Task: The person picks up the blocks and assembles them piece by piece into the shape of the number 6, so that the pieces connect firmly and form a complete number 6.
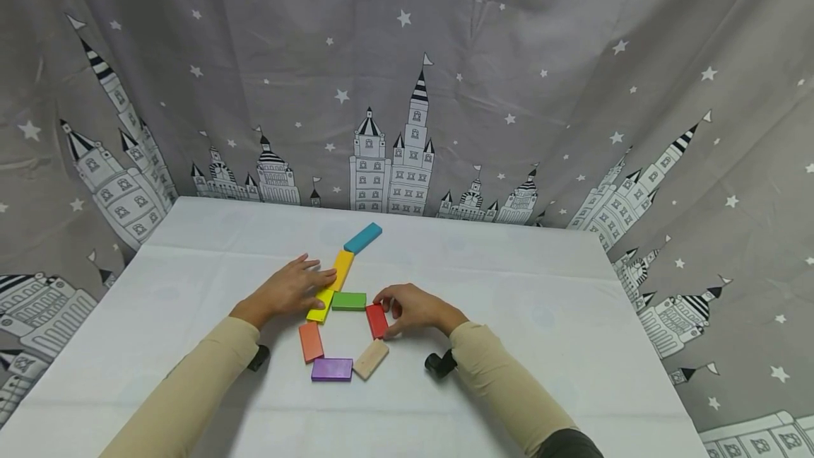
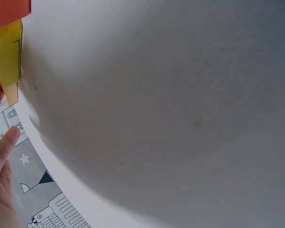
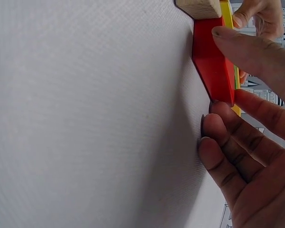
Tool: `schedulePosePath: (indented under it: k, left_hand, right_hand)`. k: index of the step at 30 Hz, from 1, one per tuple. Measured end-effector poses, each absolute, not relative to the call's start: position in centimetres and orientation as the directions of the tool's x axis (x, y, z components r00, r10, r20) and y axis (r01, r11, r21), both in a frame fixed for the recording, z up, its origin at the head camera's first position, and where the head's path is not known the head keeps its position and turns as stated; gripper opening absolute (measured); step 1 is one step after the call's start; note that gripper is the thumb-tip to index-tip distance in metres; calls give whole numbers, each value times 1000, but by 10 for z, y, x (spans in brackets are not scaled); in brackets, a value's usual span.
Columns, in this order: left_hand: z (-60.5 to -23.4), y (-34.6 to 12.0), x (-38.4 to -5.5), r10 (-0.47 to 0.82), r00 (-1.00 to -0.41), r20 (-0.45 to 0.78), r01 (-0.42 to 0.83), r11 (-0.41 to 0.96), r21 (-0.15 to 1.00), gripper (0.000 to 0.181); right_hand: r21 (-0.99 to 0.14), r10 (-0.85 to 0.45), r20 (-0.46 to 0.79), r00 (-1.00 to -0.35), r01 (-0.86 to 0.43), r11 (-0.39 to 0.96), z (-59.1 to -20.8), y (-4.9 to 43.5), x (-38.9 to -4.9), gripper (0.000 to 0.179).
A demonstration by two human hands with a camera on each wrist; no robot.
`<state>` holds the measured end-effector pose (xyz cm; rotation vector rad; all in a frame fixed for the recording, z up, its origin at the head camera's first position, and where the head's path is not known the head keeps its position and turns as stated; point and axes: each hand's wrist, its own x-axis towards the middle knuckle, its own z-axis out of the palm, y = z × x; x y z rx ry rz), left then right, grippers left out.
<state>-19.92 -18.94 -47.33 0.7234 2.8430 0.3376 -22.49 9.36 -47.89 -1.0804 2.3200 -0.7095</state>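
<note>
My right hand [image 1: 416, 308] holds a small red block [image 1: 377, 321] by its two ends, thumb at the near end and index finger at the far end. In the right wrist view the other fingers rest on the white cloth beside the red block [image 3: 211, 61]. My left hand [image 1: 289, 292] lies over two yellow blocks [image 1: 321, 307], its fingertips on top of them. A green block [image 1: 349, 301] lies between the yellow pair and the red block. The red block's near end meets a plain wooden block [image 1: 371, 359].
An orange block [image 1: 311, 342] and a purple block [image 1: 332, 370] complete a ring of flat blocks on the white cloth [image 1: 509, 288]. A blue block [image 1: 363, 238] extends from the upper yellow one. A grey castle-print curtain [image 1: 483, 90] hangs behind the table.
</note>
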Motion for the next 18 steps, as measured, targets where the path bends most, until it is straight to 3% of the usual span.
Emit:
schedulePosePath:
  k: [18]
  left_hand:
    - [-471, -183, -204, 402, -889, -221, 315, 885, 343, 61]
  right_hand:
    - [-661, -783, -179, -596, -516, 544, -480, 112, -228, 67]
